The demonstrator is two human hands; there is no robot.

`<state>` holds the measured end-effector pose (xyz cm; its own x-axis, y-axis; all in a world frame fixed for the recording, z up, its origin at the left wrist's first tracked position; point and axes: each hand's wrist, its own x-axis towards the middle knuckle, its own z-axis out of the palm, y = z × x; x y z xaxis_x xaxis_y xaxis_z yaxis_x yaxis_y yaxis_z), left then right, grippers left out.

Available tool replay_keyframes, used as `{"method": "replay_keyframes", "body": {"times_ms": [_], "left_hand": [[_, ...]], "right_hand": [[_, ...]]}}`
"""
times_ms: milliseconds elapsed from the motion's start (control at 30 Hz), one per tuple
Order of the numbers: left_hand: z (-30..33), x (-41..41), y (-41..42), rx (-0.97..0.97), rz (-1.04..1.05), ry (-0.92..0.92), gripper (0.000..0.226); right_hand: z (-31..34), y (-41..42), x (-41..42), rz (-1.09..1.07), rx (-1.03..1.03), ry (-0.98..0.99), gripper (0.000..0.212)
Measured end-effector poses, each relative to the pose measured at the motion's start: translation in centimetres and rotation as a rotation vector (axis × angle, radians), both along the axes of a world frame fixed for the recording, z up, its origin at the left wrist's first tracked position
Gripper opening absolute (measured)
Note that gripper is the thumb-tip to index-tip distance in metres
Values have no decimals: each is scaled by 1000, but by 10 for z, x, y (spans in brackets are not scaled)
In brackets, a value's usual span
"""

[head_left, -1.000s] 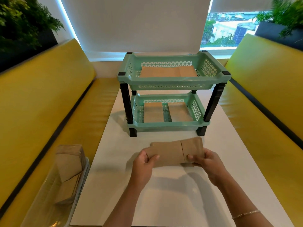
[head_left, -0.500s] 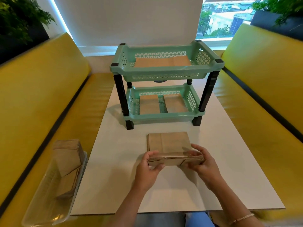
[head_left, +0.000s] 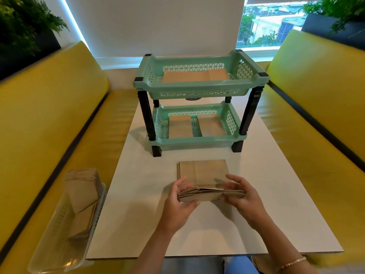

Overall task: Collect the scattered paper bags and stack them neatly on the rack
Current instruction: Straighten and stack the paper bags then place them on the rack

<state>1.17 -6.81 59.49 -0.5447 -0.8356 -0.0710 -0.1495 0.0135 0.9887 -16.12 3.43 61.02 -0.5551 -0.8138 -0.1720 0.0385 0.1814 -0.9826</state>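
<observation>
Head cam: looking down a white table (head_left: 138, 224) squeezed between two yellow bench seats, both hands low in the middle of the shot.
Left hand (head_left: 177, 204): thumb under the near edge of a folded bundle of brown paper bags (head_left: 205, 195), fingers curled up around its left end, so it's gripping that end.
Right hand (head_left: 242, 196): pinching the bundle's right end, fingers loosely spread over the top, thumb on the near side. Thin bracelet (head_left: 294, 262) on that wrist.
Bundle: held edge-on to the camera just above the table, so you see layered folds instead of a flat face. Can't tell how many bags are in it.
Flat stack (head_left: 203, 171): more brown bags lying flat on the table, just past the hands and in front of the rack. The bundle overlaps its near edge in view; touching or not, can't tell.
Rack (head_left: 199, 95): two mint-green basket shelves on black legs, standing at the far end of the table.
Top shelf: bags (head_left: 195, 76) lying flat across the tray.
Bottom shelf: two piles side by side, the left pile (head_left: 180, 126) and the right pile (head_left: 210, 124), with a gap between them.
Clear bin (head_left: 59, 244): sits on the left bench right up against the table edge, with more brown bags (head_left: 83, 192) leaning messily inside.
Background: green plants (head_left: 23, 22) in dark planters behind both benches, a window (head_left: 266, 22) at the far right.
</observation>
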Motion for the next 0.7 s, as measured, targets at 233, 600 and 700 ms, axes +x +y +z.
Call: {"method": "replay_keyframes", "body": {"times_ms": [233,600,700], "left_hand": [[20,-2,-13,187,54,85,16],[54,-6,-44,56,-211,-333,17],[57,-8,-47,44,-285,-390,28]], "right_hand": [[4,-1,-2,-1,10,33,48],[2,-4,-4,21,24,113,49],[3,-7,-4,11,14,110,47]]}}
